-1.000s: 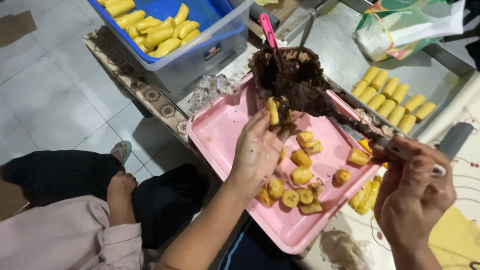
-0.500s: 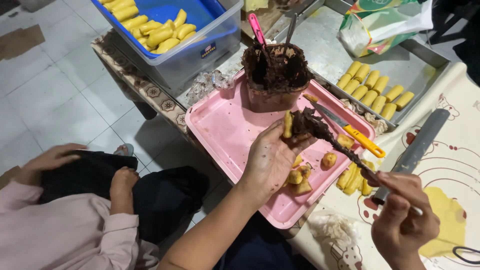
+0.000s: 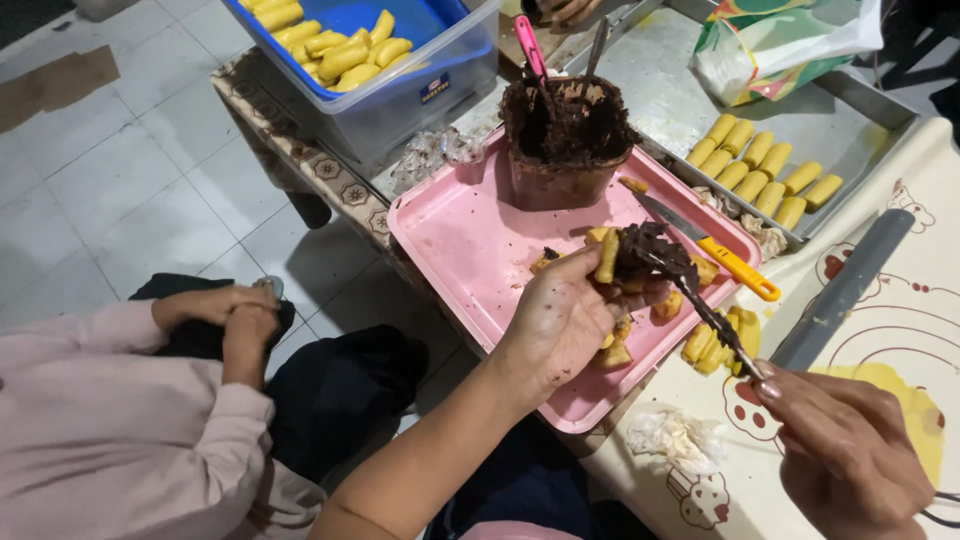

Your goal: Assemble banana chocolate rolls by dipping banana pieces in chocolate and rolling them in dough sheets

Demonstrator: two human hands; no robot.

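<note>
While our left hand (image 3: 560,320) hovers over the pink tray (image 3: 470,250), we pinch a yellow banana piece (image 3: 607,255) upright in its fingertips, just above the other pieces lying on the tray. Our right hand (image 3: 845,455) grips the handle end of a chocolate-coated utensil (image 3: 690,285), its loaded tip touching the banana piece. Behind sits a brown tub of chocolate (image 3: 565,145); a yellow-handled knife (image 3: 705,245) lies beside it.
</note>
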